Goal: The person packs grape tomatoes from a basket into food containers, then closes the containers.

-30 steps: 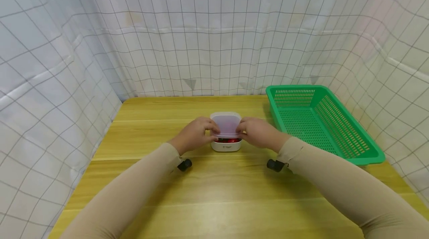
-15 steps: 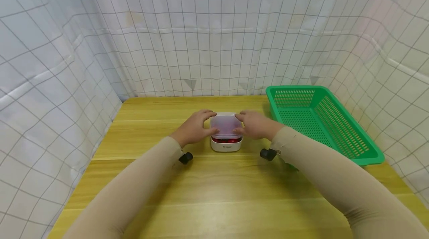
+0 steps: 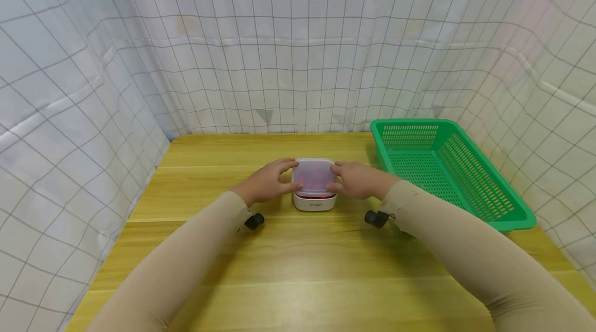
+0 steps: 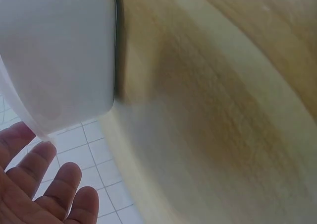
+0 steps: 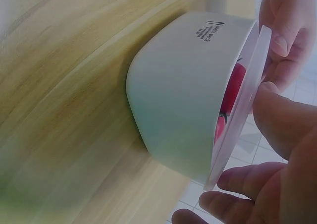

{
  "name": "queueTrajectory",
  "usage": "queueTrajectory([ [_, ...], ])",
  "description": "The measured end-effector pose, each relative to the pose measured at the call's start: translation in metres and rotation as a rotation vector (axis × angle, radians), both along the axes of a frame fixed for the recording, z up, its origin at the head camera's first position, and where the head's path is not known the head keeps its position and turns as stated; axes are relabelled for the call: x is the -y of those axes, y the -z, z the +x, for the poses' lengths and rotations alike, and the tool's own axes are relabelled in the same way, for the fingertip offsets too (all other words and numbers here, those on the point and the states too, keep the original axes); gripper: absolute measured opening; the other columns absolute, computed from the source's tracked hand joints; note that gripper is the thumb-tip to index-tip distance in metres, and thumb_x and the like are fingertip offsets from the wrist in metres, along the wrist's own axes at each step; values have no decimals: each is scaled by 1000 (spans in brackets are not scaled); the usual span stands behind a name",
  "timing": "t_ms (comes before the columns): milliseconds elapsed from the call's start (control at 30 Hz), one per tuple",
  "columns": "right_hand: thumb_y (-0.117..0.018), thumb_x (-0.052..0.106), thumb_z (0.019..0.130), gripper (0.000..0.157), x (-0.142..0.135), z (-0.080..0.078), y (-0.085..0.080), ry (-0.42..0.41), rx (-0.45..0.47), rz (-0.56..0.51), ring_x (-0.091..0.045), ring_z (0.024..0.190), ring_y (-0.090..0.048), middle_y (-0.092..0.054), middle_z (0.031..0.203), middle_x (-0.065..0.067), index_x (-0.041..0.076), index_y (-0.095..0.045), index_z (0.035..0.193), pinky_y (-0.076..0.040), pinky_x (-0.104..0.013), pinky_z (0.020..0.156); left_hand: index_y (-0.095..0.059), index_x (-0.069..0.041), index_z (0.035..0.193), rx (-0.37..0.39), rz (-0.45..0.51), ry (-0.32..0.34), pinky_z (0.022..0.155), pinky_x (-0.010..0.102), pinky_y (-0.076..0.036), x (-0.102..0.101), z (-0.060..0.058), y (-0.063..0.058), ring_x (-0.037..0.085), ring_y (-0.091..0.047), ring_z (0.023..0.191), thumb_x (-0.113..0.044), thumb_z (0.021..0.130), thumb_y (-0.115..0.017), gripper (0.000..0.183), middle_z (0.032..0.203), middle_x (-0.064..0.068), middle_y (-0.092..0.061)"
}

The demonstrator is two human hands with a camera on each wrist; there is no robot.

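A small white food container (image 3: 314, 204) stands on the wooden table, with dark print on its front wall. Its translucent lid (image 3: 314, 177) lies on top, and a gap shows along the front. Through that gap, the right wrist view shows red cherry tomatoes (image 5: 233, 89) with green stems. My left hand (image 3: 270, 182) spans the lid's left side, thumb at the front corner and fingers toward the back. On the right side, my right hand (image 3: 357, 179) mirrors it, its thumb on the lid and its fingertips at the rim. Both hands' fingers are spread rather than curled.
A green plastic basket (image 3: 498, 177) with slotted walls stands at the right, beside my right forearm. Behind the wooden table (image 3: 298, 270) and along both sides hangs a white grid-patterned curtain (image 3: 298, 53).
Both hands first pinched the raised front of the lid, then loosened and spread along its sides. The lid has come down in front, so the gap over the tomatoes is narrower.
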State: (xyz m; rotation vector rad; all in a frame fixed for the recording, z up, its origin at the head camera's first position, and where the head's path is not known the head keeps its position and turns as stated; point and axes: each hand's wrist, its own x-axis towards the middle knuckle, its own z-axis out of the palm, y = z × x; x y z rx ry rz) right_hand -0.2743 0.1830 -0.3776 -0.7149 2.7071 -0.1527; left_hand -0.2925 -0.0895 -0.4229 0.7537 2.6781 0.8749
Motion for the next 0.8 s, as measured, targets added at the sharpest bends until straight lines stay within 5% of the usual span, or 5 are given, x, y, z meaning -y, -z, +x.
queueTrajectory([
  [567,-62,50,105,82,-1,7,2,13,-14,7,-46,151,-41,-35,168,-25,-3,-34,162,-35,-55,124,-39,-13,164,-3,-23,3,126,58,-31,-1,11,-1,37,-29,159,-57,96,-71,88,173,11,-30],
  [800,-63,54,102,84,-1,9,3,-4,-45,34,-48,148,-44,-39,166,-24,-2,-38,161,-37,-55,122,-41,-12,163,3,-28,-11,126,57,-31,-3,16,-4,36,-30,159,-62,86,-80,99,172,10,-31],
])
